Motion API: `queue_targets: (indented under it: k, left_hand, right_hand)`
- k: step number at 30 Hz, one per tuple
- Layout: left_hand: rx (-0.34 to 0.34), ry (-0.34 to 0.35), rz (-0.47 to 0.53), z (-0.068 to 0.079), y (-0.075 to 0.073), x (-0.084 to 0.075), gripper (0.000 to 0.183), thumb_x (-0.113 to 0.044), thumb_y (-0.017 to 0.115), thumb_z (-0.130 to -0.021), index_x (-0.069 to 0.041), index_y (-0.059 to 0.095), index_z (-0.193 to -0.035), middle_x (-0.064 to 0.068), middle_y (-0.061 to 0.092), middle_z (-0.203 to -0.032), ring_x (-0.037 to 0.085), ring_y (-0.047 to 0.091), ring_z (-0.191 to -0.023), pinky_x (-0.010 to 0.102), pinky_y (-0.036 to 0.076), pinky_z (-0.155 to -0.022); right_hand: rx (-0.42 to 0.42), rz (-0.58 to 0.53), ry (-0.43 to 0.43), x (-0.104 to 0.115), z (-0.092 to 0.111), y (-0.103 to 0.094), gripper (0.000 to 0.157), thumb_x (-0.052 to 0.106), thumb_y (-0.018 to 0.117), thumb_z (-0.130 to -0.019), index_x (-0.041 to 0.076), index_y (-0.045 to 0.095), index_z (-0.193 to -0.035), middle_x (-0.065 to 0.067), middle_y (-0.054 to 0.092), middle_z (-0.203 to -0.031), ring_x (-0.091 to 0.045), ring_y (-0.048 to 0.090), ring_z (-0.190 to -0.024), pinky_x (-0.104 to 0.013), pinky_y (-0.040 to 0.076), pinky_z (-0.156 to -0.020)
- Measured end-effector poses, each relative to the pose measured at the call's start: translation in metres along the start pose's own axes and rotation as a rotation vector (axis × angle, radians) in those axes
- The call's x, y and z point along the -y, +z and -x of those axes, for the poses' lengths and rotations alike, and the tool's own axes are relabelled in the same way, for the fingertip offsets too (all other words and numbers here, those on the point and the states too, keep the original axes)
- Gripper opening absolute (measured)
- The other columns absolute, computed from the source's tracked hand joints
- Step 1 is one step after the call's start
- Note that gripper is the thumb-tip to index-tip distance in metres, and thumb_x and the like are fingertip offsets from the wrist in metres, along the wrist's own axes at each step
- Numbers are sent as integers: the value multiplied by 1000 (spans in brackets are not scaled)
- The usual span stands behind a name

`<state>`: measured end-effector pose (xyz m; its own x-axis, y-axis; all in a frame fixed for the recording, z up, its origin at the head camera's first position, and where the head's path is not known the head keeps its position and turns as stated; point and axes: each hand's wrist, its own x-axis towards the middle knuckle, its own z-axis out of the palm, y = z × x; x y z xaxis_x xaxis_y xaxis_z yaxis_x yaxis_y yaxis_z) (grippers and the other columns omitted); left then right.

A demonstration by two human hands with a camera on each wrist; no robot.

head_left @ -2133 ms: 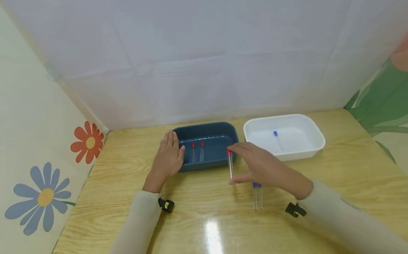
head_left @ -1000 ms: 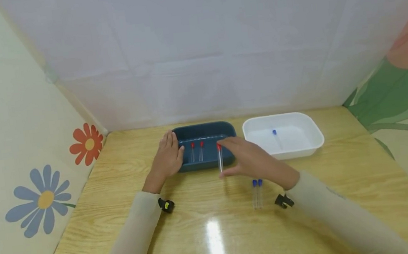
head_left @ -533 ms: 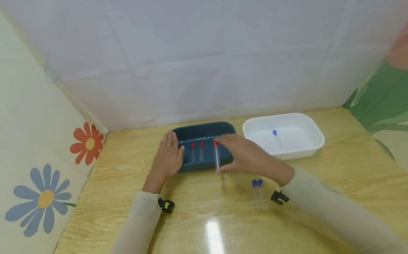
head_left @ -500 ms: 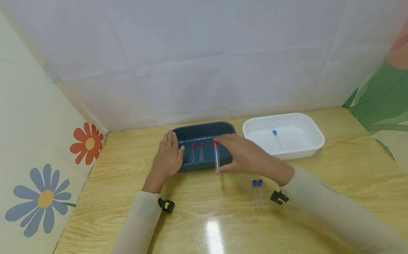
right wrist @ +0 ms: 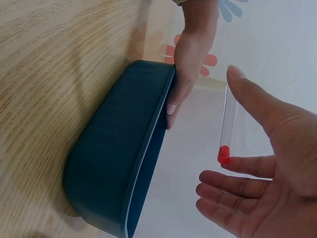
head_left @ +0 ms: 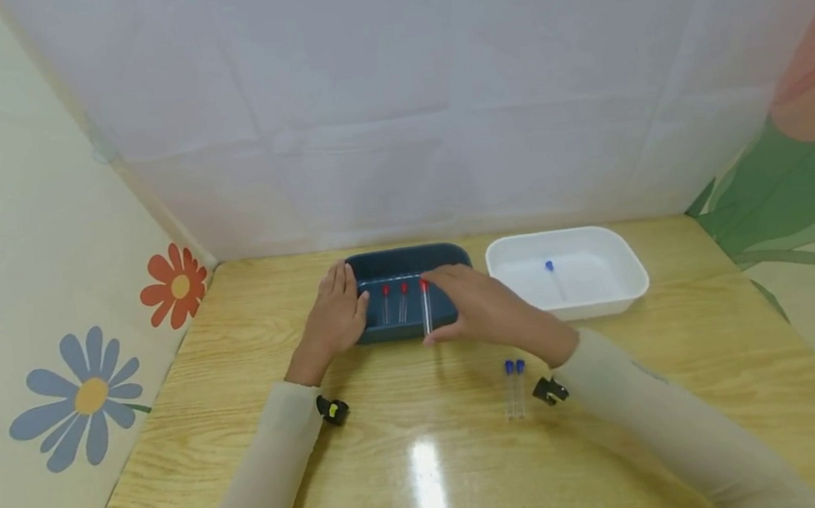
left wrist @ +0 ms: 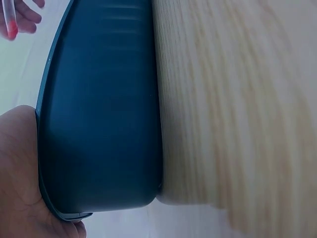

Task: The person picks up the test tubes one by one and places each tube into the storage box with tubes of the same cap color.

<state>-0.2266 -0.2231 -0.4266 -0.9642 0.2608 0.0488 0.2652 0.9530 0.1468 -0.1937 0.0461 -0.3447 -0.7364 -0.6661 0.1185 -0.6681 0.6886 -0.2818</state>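
My right hand [head_left: 489, 305] holds a clear test tube with a red cap [head_left: 426, 309] lengthwise between thumb and index finger, above the front part of the dark blue tray [head_left: 416, 330]. In the right wrist view, the thumb presses one end of the tube [right wrist: 228, 116] and the index finger touches the red cap; the other fingers are spread. My left hand [head_left: 336, 312] rests on the tray's left rim, fingers extended along it and thumb at the inner side. Two red-capped tubes [head_left: 386, 305] [head_left: 403, 305] lie side by side inside the tray.
A white tray [head_left: 606, 307] stands right of the blue one, with one blue-capped tube [head_left: 551, 268] in it. Two more blue-capped tubes [head_left: 510, 393] [head_left: 520, 392] lie on the wooden table [head_left: 372, 476], near my right wrist. A pale cloth wall [head_left: 397, 163] rises behind the trays.
My right hand has carried the red-capped tube leftward and slightly away from me, from the tray's front right corner to over the tray. The left hand has stayed on the rim.
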Motion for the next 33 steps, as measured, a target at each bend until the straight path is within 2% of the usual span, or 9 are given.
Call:
queue_targets:
  k: [19, 28, 33]
  left_hand:
    - [-9, 1, 1, -4, 3, 0, 63, -33, 22, -104, 9, 3, -147, 23, -5, -154, 36, 0, -142, 45, 2, -115]
    - [-22, 4, -22, -4, 3, -1, 63, -33, 22, -104, 10, 5, -146, 26, 3, -154, 37, 3, -142, 45, 4, -115]
    - [-16, 3, -24, -5, 3, -1, 63, -33, 21, -104, 10, 4, -146, 26, 3, -154, 37, 3, -142, 45, 4, -115]
  right_hand:
    - [11, -7, 23, 2, -5, -4, 101, 69, 67, -68, 9, 39, -144, -11, 42, -143, -27, 39, -131, -43, 40, -101]
    - [27, -1, 26, 2, -11, -4, 102, 73, 62, -68, 10, 37, -145, -10, 41, -144, -27, 38, -131, -43, 40, -101]
    - [28, 15, 21, 1, -15, -5, 101, 70, 63, -69, 9, 36, -145, -11, 42, -143, -27, 39, -131, -43, 40, -101]
